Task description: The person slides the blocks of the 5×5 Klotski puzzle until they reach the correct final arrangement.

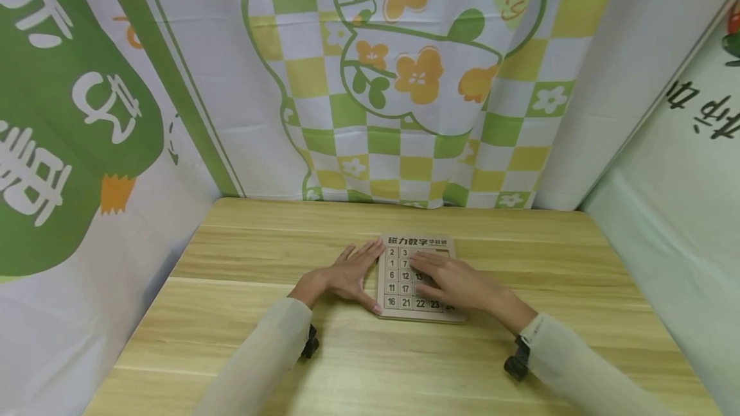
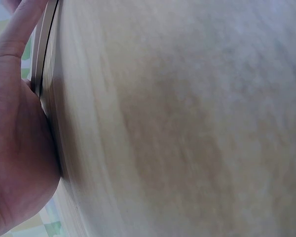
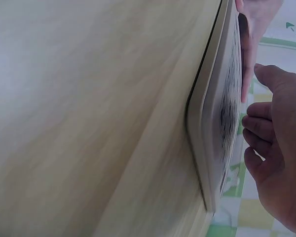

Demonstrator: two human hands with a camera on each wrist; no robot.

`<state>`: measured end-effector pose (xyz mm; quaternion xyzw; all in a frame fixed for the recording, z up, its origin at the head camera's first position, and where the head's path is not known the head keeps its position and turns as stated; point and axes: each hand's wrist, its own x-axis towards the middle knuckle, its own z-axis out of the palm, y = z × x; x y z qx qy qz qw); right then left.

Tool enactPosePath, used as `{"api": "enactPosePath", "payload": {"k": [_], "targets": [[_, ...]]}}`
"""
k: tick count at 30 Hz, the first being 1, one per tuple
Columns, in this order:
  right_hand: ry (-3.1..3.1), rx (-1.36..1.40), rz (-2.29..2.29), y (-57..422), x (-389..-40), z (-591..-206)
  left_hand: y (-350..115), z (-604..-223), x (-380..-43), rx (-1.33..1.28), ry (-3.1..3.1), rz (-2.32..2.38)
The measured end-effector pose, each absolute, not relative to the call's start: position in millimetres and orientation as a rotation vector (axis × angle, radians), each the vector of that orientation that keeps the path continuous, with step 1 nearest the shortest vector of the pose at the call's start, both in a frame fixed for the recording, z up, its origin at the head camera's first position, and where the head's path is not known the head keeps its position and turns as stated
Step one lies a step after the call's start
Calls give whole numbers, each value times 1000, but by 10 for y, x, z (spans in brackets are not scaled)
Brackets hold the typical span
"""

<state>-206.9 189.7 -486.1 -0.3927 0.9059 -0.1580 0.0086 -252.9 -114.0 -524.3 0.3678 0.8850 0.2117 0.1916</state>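
A flat number sliding puzzle with numbered square tiles lies on the wooden table. My left hand is spread along its left side, fingertips at the upper left edge and thumb at the lower left corner. Over the right part of the tiles is my right hand, fingers reaching leftward and hiding several numbers. A dark gap shows near the top right. In the right wrist view, the right hand has loosely bent fingers above the board's face. The left wrist view shows the left palm beside the board's edge.
The wooden table extends around the puzzle on all sides. Behind it hangs a checked, flowered curtain. Printed white cloth closes off the right side, and a green and white cloth the left. Each wrist wears a black camera strap.
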Motion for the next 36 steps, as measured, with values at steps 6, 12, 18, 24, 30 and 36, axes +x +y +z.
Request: {"api": "enactPosePath", "payload": {"k": [6, 12, 18, 24, 30, 36], "targets": [[2807, -1289, -500, 1705, -2155, -4882, -1137, -5176, -2504, 1031, 2488, 566], [2795, -1311, -467, 1601, -2217, -4957, -1124, -5198, -2511, 1020, 2506, 524], [2789, -1256, -437, 1575, -2263, -5040, -1118, -5193, -2506, 1014, 2499, 524], [2799, -1258, -450, 1588, -2279, -5022, -1110, -5190, -2506, 1003, 2511, 542], [2825, -1229, -472, 1724, -2244, -5019, -1112, -5216, -2516, 1021, 2500, 550], [2843, -1218, -501, 1847, -2228, -5032, -1122, -5232, -2513, 1017, 2506, 545]]}}
